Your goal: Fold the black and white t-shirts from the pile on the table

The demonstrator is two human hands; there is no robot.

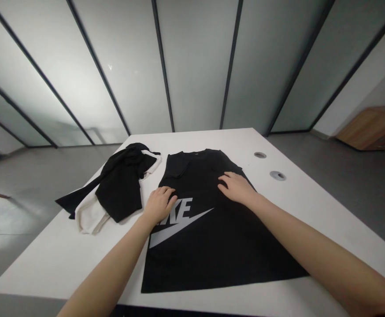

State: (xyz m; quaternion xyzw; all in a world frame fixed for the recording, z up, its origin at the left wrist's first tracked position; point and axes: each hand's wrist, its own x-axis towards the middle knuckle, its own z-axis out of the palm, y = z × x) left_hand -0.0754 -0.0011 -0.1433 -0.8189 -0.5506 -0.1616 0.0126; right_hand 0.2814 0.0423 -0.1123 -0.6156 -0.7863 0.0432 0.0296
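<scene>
A black T-shirt (225, 246) lies flat on the white table, its neckline pointing to the far side and its hem towards me. Large grey "NIKE" lettering and a swoosh run close to its left edge, partly hidden by my fingers. Its left sleeve (177, 167) is laid inward over the shirt. My left hand (160, 204) rests on the left edge beside the lettering, fingers apart. On the upper right part of the shirt is my right hand (237, 187), with its fingers spread and nothing gripped.
A loose heap of black and white clothes (120, 189) lies on the left of the white table (60, 259), one black end hanging past the edge. Two round cable holes (278, 175) sit at the right. Frosted glass panels (195, 66) stand behind; a wooden board (374, 127) is far right.
</scene>
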